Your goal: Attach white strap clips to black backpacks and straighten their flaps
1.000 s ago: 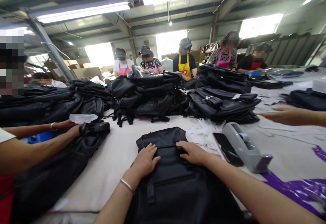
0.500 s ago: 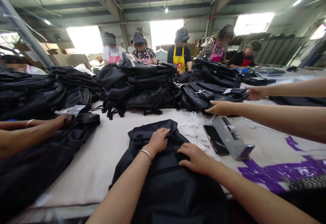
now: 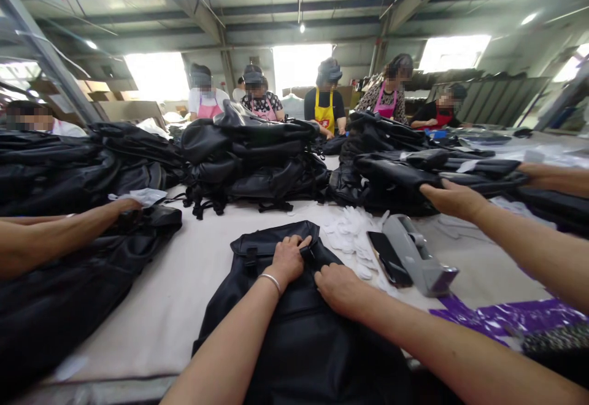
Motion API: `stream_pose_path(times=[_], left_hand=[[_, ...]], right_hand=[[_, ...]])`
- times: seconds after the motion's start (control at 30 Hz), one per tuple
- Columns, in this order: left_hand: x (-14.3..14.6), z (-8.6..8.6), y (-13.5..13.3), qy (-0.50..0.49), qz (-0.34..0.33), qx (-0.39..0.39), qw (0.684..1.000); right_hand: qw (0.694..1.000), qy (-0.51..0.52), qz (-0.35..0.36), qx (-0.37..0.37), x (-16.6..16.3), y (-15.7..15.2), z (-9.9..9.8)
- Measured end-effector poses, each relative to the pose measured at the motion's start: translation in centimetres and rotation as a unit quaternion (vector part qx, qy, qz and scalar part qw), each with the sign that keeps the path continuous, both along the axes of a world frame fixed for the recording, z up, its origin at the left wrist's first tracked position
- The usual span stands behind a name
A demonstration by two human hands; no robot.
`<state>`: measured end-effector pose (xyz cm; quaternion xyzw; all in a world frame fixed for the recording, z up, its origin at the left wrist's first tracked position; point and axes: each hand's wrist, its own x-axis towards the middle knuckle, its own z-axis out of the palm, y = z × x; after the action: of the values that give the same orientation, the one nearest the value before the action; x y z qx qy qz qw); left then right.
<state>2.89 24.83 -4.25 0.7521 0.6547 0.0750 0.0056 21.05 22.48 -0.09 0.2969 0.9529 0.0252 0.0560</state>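
Note:
A black backpack [image 3: 294,343] lies in front of me on the table, its flap at the far end and a strap with a buckle [image 3: 251,256] on the flap's left. My left hand [image 3: 288,262], with a bangle at the wrist, grips the right part of the flap, fingers bent beside a second strap. Just below and to the right, my right hand [image 3: 339,288] is closed on the bag's front below the flap. Its fingertips curl into the material and are partly hidden.
A grey tape dispenser [image 3: 416,258], a phone [image 3: 389,258] and white gloves [image 3: 352,239] lie to the right. Piles of black bags [image 3: 253,159] stand behind. Co-workers' arms [image 3: 497,227] handle bags on both sides; purple tape [image 3: 501,316] marks the table's right.
My right hand's spread fingers have curled in against the backpack. My left hand has shifted slightly on the flap. At right, a co-worker has lifted a bag and pulled it rightward.

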Motion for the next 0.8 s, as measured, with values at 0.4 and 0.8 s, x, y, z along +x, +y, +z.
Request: stream_pose_path(times=[0.4,0.8], left_hand=[[1.5,-0.3,0.9,0.031,0.034,-0.013,0.999],[1.9,0.5,-0.3,0.066,0.029,0.017,0.997]], right_hand=[[0.994,0.021,0.109,0.016,8.1,-10.0,-0.5],[0.831,0.516,0.076,-0.191,3.7,-5.4,1.8]])
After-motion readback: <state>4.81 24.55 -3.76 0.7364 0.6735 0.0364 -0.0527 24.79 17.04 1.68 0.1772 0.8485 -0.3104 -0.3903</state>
